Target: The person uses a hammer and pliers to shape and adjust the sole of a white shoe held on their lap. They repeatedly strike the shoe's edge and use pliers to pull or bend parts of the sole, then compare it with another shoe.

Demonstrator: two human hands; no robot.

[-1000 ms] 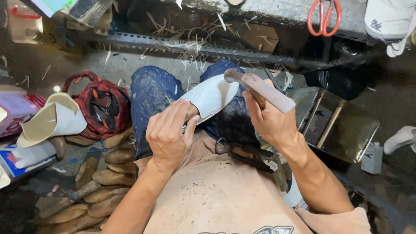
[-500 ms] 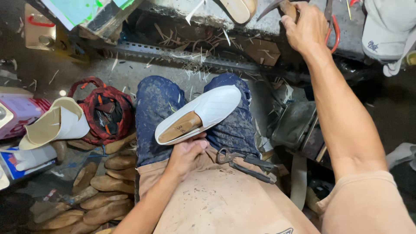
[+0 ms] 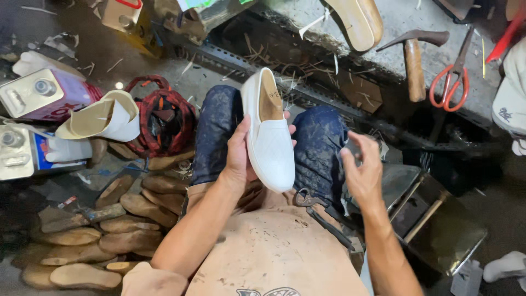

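A tan, stained apron [image 3: 274, 246] is seen nearest, over the lap. Just above it, a white slip-on shoe with a wooden last inside [image 3: 268, 131] is gripped from the side by the left hand [image 3: 241, 156], fingers wrapped around it, toe pointing toward the apron, held over the blue-jeaned knees. The right hand [image 3: 362, 172] is held beside it, empty, fingers loosely spread, not touching the shoe. To the left, wooden shoe lasts [image 3: 82, 235] are piled on the floor. Farther off, a wooden-handled hammer [image 3: 414, 57] and orange-handled scissors [image 3: 452, 77] are laid on the grey bench.
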